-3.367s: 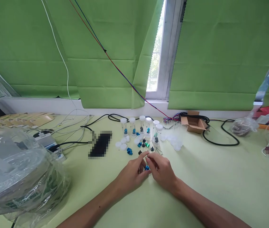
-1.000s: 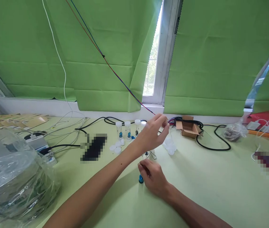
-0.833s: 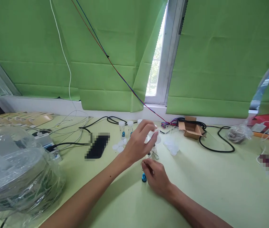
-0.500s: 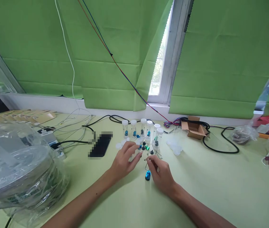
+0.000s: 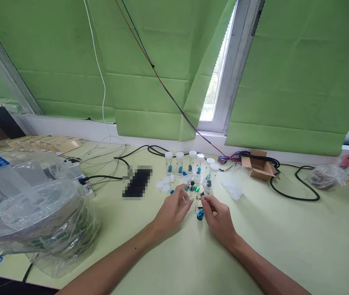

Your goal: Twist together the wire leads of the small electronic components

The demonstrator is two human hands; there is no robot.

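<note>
My right hand has thumb and index finger pinched on a thin bent metal wire. A shiny blue piece with a dark base is at the near end of that wire, close to the table top. Loosely curled, my left hand has its thumb and fingers apart, and I see nothing gripped in it. Just beyond both fingertips lie small black parts and a green part. Several clear tubes with white caps stand behind them, with blue or dark pieces inside.
Loose white caps lie left of the tubes, and clear plastic bags to their right. A dark, blurred-out flat object is farther left. A large plastic-wrapped spool fills the left side. An open cardboard box and black cable sit back right.
The view has shifted slightly, so the scene sits farther right. My right hand has moved the wire and blue piece a little away from me, nearer the small parts. My left hand stays about the same.
</note>
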